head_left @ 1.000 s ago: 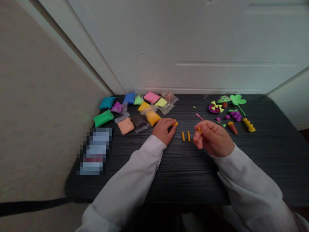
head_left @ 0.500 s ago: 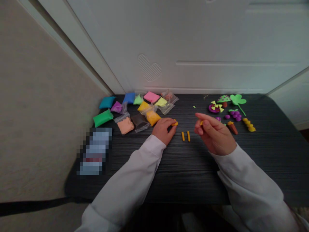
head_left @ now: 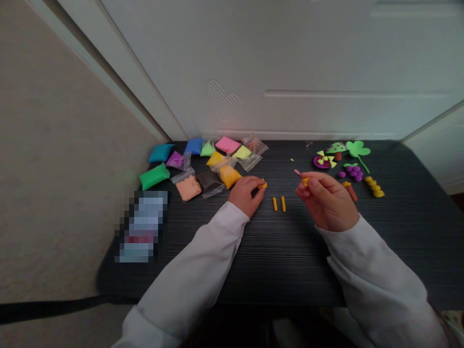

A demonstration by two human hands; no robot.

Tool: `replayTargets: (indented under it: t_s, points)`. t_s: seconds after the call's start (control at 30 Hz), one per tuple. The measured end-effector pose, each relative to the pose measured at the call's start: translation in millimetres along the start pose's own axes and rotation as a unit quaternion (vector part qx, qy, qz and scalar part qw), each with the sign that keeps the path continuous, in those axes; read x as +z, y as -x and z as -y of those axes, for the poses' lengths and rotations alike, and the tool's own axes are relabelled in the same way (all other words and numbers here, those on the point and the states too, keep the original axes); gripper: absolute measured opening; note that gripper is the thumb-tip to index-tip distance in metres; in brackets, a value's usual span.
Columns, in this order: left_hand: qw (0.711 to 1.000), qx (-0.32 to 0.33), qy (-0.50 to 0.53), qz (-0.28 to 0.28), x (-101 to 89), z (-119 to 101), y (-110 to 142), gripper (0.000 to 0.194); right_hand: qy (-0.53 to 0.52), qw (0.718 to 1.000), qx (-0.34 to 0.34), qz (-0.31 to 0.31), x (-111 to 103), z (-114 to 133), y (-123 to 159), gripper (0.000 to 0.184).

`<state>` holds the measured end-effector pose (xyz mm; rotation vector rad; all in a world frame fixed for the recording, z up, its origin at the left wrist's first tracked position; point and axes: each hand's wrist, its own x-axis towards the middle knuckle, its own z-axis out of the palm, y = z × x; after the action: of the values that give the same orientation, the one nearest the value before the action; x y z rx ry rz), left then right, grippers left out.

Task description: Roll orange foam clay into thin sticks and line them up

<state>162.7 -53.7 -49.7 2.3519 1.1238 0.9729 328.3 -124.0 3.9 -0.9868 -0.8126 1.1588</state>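
My left hand (head_left: 247,195) rests on the black table, its fingers closed round a lump of yellow clay (head_left: 263,184). Raised above the table, my right hand (head_left: 328,199) pinches a small piece of yellow clay (head_left: 306,181) between thumb and fingers. Between the hands lie two short yellow clay sticks (head_left: 279,204), side by side. A small pink piece (head_left: 297,172) shows just beyond my right fingertips; whether it touches them I cannot tell. Behind my right hand, a brown clay cone with a yellow top (head_left: 351,191) is partly covered.
Several bags of coloured clay, among them an orange-yellow bag (head_left: 229,176) and a green bag (head_left: 154,177), lie at the back left. A blurred phone-like slab (head_left: 144,227) is at the left. Clay grapes (head_left: 354,171), a green clover (head_left: 357,150) and a yellow beaded strip (head_left: 374,186) are at the right.
My right hand has shifted slightly right, and its fingers have curled in more around the yellow piece. The pink piece has come into view. My left hand stays put.
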Motion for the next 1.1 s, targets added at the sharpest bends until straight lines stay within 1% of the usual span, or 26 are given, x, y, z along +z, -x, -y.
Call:
replayTargets:
  t_s: [0.13, 0.2, 0.27, 0.43, 0.6, 0.67, 0.73, 0.8, 0.87, 0.93, 1.0, 1.1]
  points:
    - [1.0, -0.006, 0.001, 0.002, 0.5, 0.4, 0.2, 0.017, -0.014, 0.999, 0.027, -0.031, 3.3, 2.5, 0.5, 0.016]
    - [1.0, -0.008, -0.002, 0.005, 0.7, 0.5, 0.3, 0.018, -0.022, 0.999, 0.025, -0.04, 3.2, 2.9, 0.9, 0.017]
    - [1.0, -0.008, -0.002, 0.004, 0.8, 0.8, 0.4, 0.018, -0.028, 0.999, 0.02, -0.034, 1.9, 2.7, 1.0, 0.018]
    - [1.0, -0.002, 0.002, 0.007, 1.6, 2.4, 0.6, 0.018, -0.012, 1.0, 0.022, 0.018, -1.5, 2.0, 0.3, 0.013]
    - [1.0, -0.014, -0.019, 0.01, 3.5, 2.2, -2.5, 0.017, 0.0, 0.999, 0.032, 0.018, -0.5, 0.2, -0.2, 0.01]
    - [1.0, -0.024, -0.015, 0.01, 4.2, 1.5, -3.8, 0.014, 0.008, 1.0, 0.02, 0.013, -1.8, -4.2, -1.0, 0.015]
    - [0.998, -0.051, 0.031, 0.004, 4.5, 0.5, -4.2, 0.014, 0.048, 0.999, -0.006, 0.004, -4.9, -10.5, -2.8, 0.018]
    - [0.988, -0.088, 0.13, 0.002, 4.3, -1.4, -3.6, 0.017, 0.109, 0.994, -0.021, 0.002, -8.3, -16.6, -5.1, 0.014]
    - [0.962, -0.113, 0.248, 0.009, 3.4, -4.8, -2.5, 0.02, 0.164, 0.986, -0.019, 0.006, -10.2, -20.3, -7.1, 0.014]
    - [0.938, -0.114, 0.327, 0.016, 1.6, -9.8, -1.3, 0.022, 0.21, 0.977, -0.011, 0.02, -9.6, -21.2, -8.1, 0.017]
    - [0.931, -0.1, 0.35, 0.021, -0.8, -15.2, -0.2, 0.02, 0.238, 0.97, -0.011, 0.04, -7.4, -20.8, -7.8, 0.02]
    - [0.943, -0.066, 0.325, 0.038, -4.4, -21.1, 1.3, 0.017, 0.265, 0.961, -0.021, 0.074, -5.0, -21.3, -6.0, 0.023]
